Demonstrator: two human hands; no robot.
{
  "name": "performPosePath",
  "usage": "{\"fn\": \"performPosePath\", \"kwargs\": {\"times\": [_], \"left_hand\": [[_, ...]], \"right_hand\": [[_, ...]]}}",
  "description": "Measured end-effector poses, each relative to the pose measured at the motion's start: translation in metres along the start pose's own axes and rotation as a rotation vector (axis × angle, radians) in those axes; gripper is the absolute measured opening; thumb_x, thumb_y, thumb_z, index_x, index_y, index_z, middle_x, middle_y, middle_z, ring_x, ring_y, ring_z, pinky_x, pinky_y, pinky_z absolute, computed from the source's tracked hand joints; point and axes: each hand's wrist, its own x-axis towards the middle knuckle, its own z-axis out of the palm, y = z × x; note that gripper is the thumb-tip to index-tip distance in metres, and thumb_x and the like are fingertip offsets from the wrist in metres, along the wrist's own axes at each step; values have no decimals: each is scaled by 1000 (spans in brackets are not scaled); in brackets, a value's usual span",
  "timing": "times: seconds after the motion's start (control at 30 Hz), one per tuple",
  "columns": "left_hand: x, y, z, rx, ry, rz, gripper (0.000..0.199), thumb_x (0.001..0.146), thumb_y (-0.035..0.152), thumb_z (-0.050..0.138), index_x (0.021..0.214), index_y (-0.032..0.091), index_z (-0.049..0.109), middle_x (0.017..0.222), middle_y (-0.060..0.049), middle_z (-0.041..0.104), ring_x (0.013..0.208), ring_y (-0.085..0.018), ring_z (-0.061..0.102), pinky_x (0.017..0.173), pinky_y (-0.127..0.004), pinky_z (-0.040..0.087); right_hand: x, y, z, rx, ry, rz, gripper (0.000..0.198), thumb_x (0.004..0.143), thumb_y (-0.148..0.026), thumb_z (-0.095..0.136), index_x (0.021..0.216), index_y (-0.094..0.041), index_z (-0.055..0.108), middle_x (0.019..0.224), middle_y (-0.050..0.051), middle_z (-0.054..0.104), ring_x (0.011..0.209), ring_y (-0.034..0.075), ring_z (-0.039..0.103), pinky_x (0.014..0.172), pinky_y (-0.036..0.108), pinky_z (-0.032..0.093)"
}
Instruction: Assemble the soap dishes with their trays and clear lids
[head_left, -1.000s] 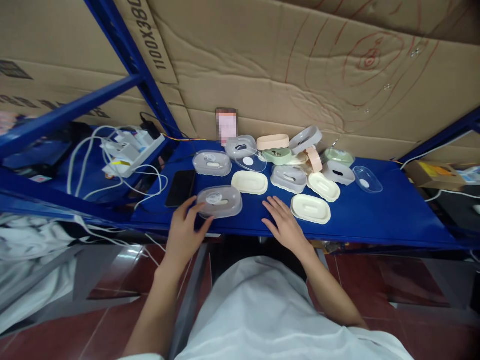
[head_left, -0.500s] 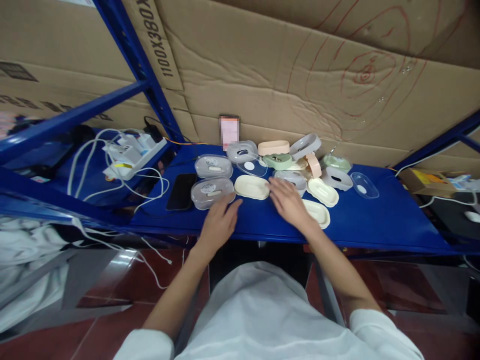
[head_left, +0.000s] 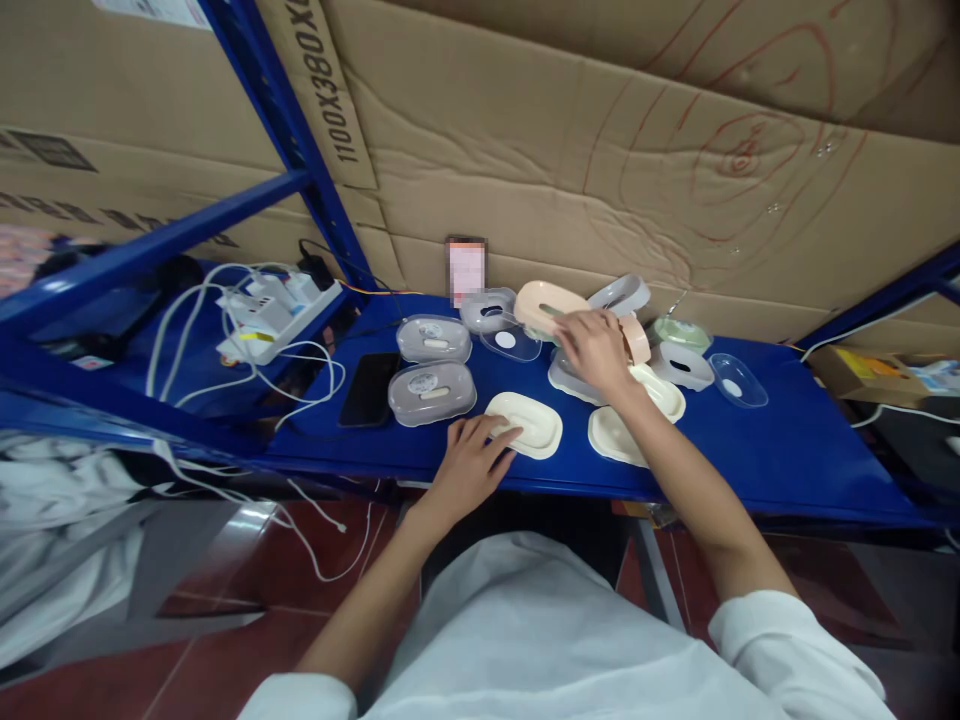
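My left hand [head_left: 472,462] rests its fingers on the near-left edge of a cream soap-dish tray [head_left: 526,424] on the blue shelf [head_left: 787,450]. My right hand [head_left: 596,350] reaches to the back of the shelf and grips a peach oval soap-dish part [head_left: 551,303], lifted and tilted above a pile of similar parts. Two closed grey-lidded soap boxes [head_left: 432,392] [head_left: 433,339] sit to the left of my left hand. More cream trays [head_left: 611,440] lie under my right forearm.
A black phone [head_left: 369,388] lies left of the grey boxes. A white power strip [head_left: 274,308] with tangled cables sits at the far left. A clear lid [head_left: 739,366] and a green-based dish [head_left: 679,331] lie at the right. Cardboard backs the shelf.
My left hand let go of the grey box and moved right onto the cream tray, which came nearer. My right hand reached back and picked up the peach part.
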Motion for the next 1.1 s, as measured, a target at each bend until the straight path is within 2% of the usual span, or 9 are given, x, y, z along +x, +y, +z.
{"fn": "performPosePath", "kwargs": {"times": [0.17, 0.23, 0.37, 0.5, 0.7, 0.83, 0.93, 1.0, 1.1], "left_hand": [[-11, -10, 3, -52, 83, -98, 38, 104, 31, 62, 143, 27, 62, 126, -11, 71, 123, -30, 65, 106, -49, 53], [-14, -11, 5, -71, 117, -118, 48, 104, 33, 64, 151, 27, 55, 137, -14, 66, 126, -31, 64, 106, -49, 56], [-16, -10, 4, -68, 112, -72, 53, 104, 29, 63, 155, 30, 51, 164, -15, 46, 149, -34, 49, 119, -53, 48], [-15, -11, 5, -94, 106, -46, 34, 103, 28, 64, 137, 29, 66, 154, -11, 59, 146, -31, 54, 121, -52, 47], [-12, -10, 5, -71, 171, -36, 18, 102, 27, 67, 119, 24, 72, 135, -11, 68, 135, -30, 61, 116, -51, 53], [-10, -8, 2, -63, 163, -15, 20, 102, 24, 67, 122, 23, 70, 135, -12, 67, 136, -29, 60, 116, -50, 53], [-9, -7, 1, -52, 164, -3, 21, 102, 23, 67, 123, 23, 68, 137, -12, 66, 136, -30, 59, 116, -50, 53], [-10, -8, 2, -47, 172, 7, 21, 101, 23, 68, 123, 22, 68, 136, -13, 65, 136, -30, 59, 116, -51, 54], [-12, -9, 4, -59, 192, 8, 21, 100, 27, 71, 120, 21, 68, 137, -15, 63, 136, -31, 60, 114, -52, 55]], "right_hand": [[-89, -58, -19, 121, -34, -81, 36, 111, -32, 48, 137, -22, 71, 119, 10, 77, 114, 28, 68, 107, 47, 44], [-115, -72, -17, 179, -56, -79, 35, 111, -31, 49, 139, -24, 70, 118, 10, 78, 110, 27, 70, 105, 46, 47], [-139, -82, -5, 292, -100, -111, 37, 111, -25, 48, 144, -27, 66, 125, 8, 77, 117, 26, 69, 107, 48, 50], [-142, -83, 0, 275, -135, -160, 34, 110, -22, 50, 141, -23, 67, 130, 10, 76, 124, 25, 67, 113, 47, 48], [-110, -67, -1, 258, -179, -220, 27, 111, -28, 51, 127, -21, 73, 126, 9, 78, 122, 24, 69, 104, 42, 48], [-42, -55, 17, 146, -165, -48, 30, 111, -29, 51, 130, -17, 71, 132, 13, 75, 124, 29, 66, 103, 43, 45], [8, -55, 43, 30, -281, 28, 32, 105, -25, 60, 133, -12, 68, 135, 19, 72, 128, 35, 62, 107, 47, 41], [27, -59, 56, 6, -341, 50, 24, 103, -21, 61, 122, -10, 71, 125, 21, 74, 124, 36, 63, 107, 49, 40], [29, -62, 57, 28, -342, 61, 22, 106, -17, 51, 115, -11, 69, 113, 18, 77, 112, 33, 68, 106, 48, 40]]}}
